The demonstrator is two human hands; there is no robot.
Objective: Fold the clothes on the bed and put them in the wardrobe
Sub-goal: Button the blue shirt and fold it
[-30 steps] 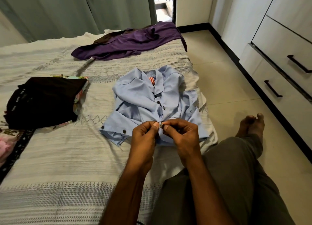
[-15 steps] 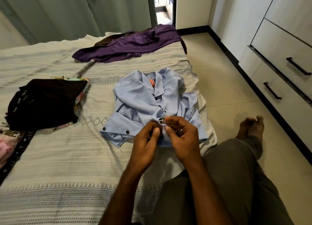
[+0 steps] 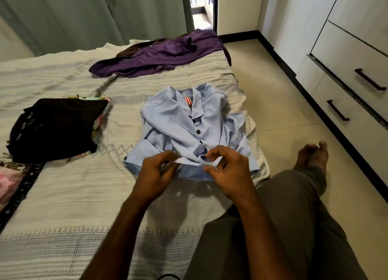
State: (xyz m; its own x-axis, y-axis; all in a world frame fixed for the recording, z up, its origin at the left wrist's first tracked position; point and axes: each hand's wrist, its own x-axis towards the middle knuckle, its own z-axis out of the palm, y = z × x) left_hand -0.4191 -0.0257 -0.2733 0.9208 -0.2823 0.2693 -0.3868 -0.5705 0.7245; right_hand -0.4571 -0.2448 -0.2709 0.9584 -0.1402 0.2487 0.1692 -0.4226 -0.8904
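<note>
Both hands — left hand (image 3: pixel 156 174), right hand (image 3: pixel 227 170) — pinch the blue shirt (image 3: pixel 180 128) hem (fingers curled).

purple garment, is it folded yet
No, the purple garment lies spread out and rumpled at the bed's far end.

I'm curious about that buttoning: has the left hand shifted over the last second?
Yes. The left hand has drawn leftward along the light blue button-up shirt's hem, away from the right hand, pinching the fabric edge.
</note>
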